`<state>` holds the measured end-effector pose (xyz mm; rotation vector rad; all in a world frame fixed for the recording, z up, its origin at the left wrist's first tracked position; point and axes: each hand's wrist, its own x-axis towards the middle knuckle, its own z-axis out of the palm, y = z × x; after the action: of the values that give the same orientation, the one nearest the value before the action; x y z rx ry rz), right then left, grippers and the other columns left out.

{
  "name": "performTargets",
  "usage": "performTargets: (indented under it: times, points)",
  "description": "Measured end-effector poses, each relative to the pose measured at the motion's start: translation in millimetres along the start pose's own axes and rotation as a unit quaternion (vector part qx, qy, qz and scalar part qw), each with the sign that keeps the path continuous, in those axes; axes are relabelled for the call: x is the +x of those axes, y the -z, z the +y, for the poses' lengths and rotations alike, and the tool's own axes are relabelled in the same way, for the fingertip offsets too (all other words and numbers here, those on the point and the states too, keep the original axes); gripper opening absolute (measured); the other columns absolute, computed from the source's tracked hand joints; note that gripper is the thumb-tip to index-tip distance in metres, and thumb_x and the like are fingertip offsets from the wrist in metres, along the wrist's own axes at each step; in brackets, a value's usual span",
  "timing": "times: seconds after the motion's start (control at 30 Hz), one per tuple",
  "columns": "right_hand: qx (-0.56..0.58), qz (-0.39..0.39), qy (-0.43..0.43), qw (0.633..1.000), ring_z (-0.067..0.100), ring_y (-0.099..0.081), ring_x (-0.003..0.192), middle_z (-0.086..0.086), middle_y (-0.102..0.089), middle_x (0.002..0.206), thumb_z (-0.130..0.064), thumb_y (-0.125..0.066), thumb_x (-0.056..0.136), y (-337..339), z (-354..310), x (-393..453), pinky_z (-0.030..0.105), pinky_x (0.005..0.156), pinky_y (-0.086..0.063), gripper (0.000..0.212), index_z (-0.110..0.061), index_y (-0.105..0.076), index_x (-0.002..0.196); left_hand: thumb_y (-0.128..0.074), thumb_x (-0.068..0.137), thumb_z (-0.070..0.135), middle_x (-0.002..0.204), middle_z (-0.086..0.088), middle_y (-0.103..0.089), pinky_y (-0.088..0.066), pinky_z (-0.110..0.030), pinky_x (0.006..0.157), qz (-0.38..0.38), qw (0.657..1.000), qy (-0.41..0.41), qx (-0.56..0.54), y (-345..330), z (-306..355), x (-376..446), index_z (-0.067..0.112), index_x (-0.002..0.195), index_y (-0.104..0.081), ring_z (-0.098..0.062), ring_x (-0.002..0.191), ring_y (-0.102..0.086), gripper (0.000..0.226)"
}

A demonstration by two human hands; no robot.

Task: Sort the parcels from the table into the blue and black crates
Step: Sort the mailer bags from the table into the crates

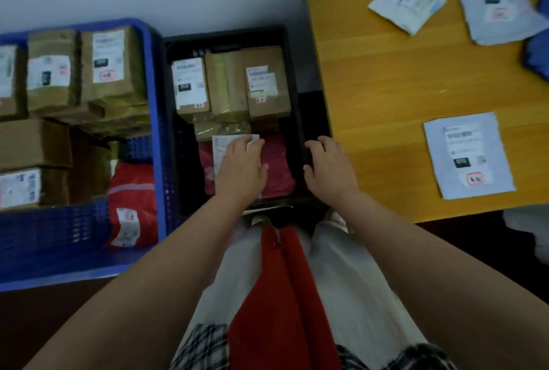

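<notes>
Both hands at the black crate, one pressing a red parcel into it.

The left hand (242,163) lies flat, fingers straight, on the white label of a soft red parcel (277,166) in the near end of the black crate (175,120); the right hand (328,166) curls over the crate's right rim. Brown paper parcels (267,84) stand at the far end. A perforated blue crate (154,78) sits left. On the right, grey mailers (469,156) lie flat on the wooden worktop (380,87).
</notes>
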<state>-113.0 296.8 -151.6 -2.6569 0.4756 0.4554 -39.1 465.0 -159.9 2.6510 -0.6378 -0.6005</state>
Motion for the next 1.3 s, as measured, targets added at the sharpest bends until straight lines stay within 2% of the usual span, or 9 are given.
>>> performTargets:
  times: [0.2, 0.33, 0.53, 0.67, 0.77, 0.87, 1.0, 1.1, 1.3]
  points:
    - [-0.001, 0.059, -0.052, 0.997, 0.030, -0.031, 0.136, 0.013, -0.036, 0.146, -0.022, -0.051, 0.095, 28, 86, -31, 0.040, 0.108, -0.034, 0.049, -0.012, -0.039, 0.141, -0.060, 0.092, 0.019, 0.144, -0.016, -0.040, -0.032, -0.042, 0.112, -0.005, 0.991, -0.132, 0.004, -31, 113, 16, 0.009, 0.141, -0.046, -0.032, 0.137, -0.032, 0.052]
    - [0.024, 0.104, -0.101, 0.989, 0.032, -0.037, 0.130, 0.015, -0.042, 0.140, -0.014, -0.054, 0.089, 42, 152, -59, 0.038, 0.104, -0.033, 0.050, -0.009, -0.044, 0.137, -0.057, 0.094, 0.022, 0.145, -0.015, -0.038, -0.040, -0.042, 0.105, -0.034, 0.982, -0.183, 0.013, -62, 183, 15, 0.011, 0.141, -0.044, -0.031, 0.135, -0.033, 0.050]
    - [0.103, 0.207, -0.243, 0.942, 0.035, -0.040, 0.125, 0.020, -0.045, 0.135, -0.004, -0.056, 0.078, 60, 247, -93, 0.037, 0.103, -0.031, 0.062, 0.000, -0.041, 0.137, -0.054, 0.096, 0.026, 0.146, -0.013, -0.036, -0.029, -0.035, 0.109, -0.066, 0.980, -0.184, 0.024, -101, 252, 15, 0.010, 0.145, -0.037, -0.028, 0.135, -0.032, 0.054]
    - [0.130, 0.225, -0.321, 0.911, 0.037, -0.039, 0.125, 0.022, -0.043, 0.136, -0.004, -0.055, 0.080, 60, 292, -104, 0.037, 0.102, -0.027, 0.064, 0.001, -0.035, 0.140, -0.058, 0.093, 0.025, 0.141, -0.014, -0.041, -0.030, -0.035, 0.107, -0.060, 0.984, -0.168, 0.028, -119, 280, 17, 0.007, 0.140, -0.041, -0.029, 0.131, -0.037, 0.053]
    - [0.134, 0.221, -0.326, 0.909, 0.037, -0.037, 0.129, 0.022, -0.041, 0.141, -0.005, -0.053, 0.084, 58, 314, -104, 0.039, 0.105, -0.026, 0.064, 0.000, -0.032, 0.144, -0.058, 0.092, 0.035, 0.146, -0.014, -0.033, -0.030, -0.039, 0.110, -0.079, 0.984, -0.138, 0.075, -132, 293, 20, 0.008, 0.140, -0.038, -0.031, 0.138, -0.028, 0.059]
    - [0.143, 0.205, -0.306, 0.918, 0.037, -0.035, 0.133, 0.021, -0.040, 0.144, -0.009, -0.054, 0.086, 59, 327, -101, 0.043, 0.109, -0.029, 0.064, -0.001, -0.031, 0.145, -0.056, 0.091, 0.047, 0.157, -0.015, -0.017, -0.023, -0.047, 0.114, -0.109, 0.981, -0.094, 0.128, -143, 302, 22, 0.009, 0.146, -0.028, -0.033, 0.148, -0.007, 0.072]
    - [0.154, 0.138, -0.255, 0.944, 0.036, -0.033, 0.134, 0.019, -0.039, 0.145, -0.021, -0.058, 0.090, 58, 333, -92, 0.041, 0.108, -0.026, 0.068, -0.003, -0.028, 0.148, -0.052, 0.091, 0.055, 0.161, -0.018, 0.000, -0.014, -0.053, 0.116, -0.142, 0.976, -0.063, 0.153, -151, 309, 24, 0.006, 0.152, -0.012, -0.035, 0.148, 0.009, 0.088]
    - [0.171, 0.114, -0.227, 0.952, 0.035, -0.037, 0.128, 0.018, -0.042, 0.139, -0.020, -0.063, 0.088, 57, 327, -83, 0.038, 0.105, -0.028, 0.060, -0.005, -0.039, 0.141, -0.056, 0.091, 0.051, 0.160, -0.018, -0.004, -0.013, -0.047, 0.118, -0.149, 0.983, -0.045, 0.097, -153, 312, 26, 0.003, 0.152, -0.012, -0.035, 0.148, 0.003, 0.089]
    - [0.249, 0.099, -0.206, 0.941, 0.031, -0.045, 0.122, 0.017, -0.040, 0.137, -0.003, -0.058, 0.088, 52, 296, -72, 0.035, 0.099, -0.038, 0.054, -0.008, -0.042, 0.139, -0.064, 0.088, 0.036, 0.148, -0.014, -0.031, -0.024, -0.036, 0.111, -0.106, 0.994, -0.041, 0.000, -148, 306, 33, 0.007, 0.139, -0.037, -0.031, 0.136, -0.027, 0.065]
